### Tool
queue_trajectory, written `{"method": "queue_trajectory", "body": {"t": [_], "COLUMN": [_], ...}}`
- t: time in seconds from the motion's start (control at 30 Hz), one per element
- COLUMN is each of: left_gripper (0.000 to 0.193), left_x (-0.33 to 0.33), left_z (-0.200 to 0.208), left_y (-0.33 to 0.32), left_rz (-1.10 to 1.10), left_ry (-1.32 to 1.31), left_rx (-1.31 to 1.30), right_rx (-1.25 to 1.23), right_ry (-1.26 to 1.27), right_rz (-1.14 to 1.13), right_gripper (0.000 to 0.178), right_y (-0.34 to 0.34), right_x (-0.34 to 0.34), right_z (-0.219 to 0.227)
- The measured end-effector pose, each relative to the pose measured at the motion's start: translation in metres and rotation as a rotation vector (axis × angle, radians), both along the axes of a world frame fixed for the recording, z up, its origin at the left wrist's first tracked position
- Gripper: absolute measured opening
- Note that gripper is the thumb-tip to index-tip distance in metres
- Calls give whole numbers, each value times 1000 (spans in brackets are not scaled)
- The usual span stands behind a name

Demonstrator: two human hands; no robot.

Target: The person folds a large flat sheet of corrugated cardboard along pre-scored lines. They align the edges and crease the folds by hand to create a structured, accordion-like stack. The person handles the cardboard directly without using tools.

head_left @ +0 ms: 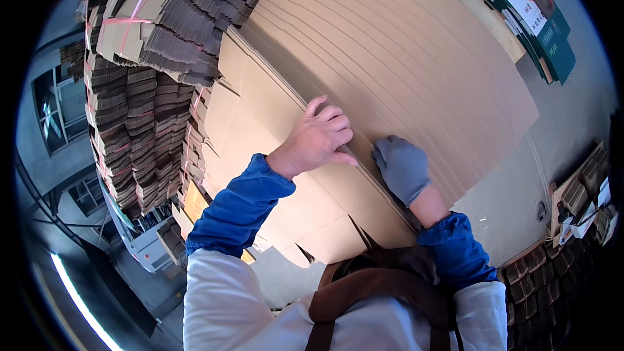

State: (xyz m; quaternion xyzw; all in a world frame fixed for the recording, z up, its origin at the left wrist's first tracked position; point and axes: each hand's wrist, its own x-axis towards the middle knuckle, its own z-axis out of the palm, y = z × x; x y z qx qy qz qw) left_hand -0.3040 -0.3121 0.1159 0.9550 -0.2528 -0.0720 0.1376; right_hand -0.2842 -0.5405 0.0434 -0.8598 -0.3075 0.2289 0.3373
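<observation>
A flat, die-cut cardboard sheet (260,101) with creases and slots lies in front of me, its long right edge running slantwise under my hands. My bare left hand (317,135) bends its fingers over that edge, thumb lower down along it. Just right of it, my right hand (402,168) in a grey glove has its fingers curled in at the same edge; its fingertips are partly hidden. Beyond the edge, a row of overlapping cardboard sheets (396,58) fans out to the right.
Tall bundles of folded cardboard (140,97), tied with pink strapping, rise at the left. Green and white printed boxes (530,13) lie flat at the far right. More stacked cardboard (543,286) and a box of scraps (578,201) sit at the lower right.
</observation>
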Motion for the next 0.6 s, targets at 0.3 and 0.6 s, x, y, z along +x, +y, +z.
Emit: {"method": "queue_trajectory", "body": {"t": [0.3,0.6], "left_gripper": [57,53], "left_x": [-2,-8], "left_z": [26,-50], "left_y": [24,3], "left_rz": [-20,-18], "left_ry": [28,77], "left_rx": [-134,-134], "right_rx": [-21,-63], "right_ry": [-24,-58], "right_rz": [-62,-50], "right_gripper": [14,14], "right_y": [-4,4], "right_x": [0,-2], "right_z": [-9,2]}}
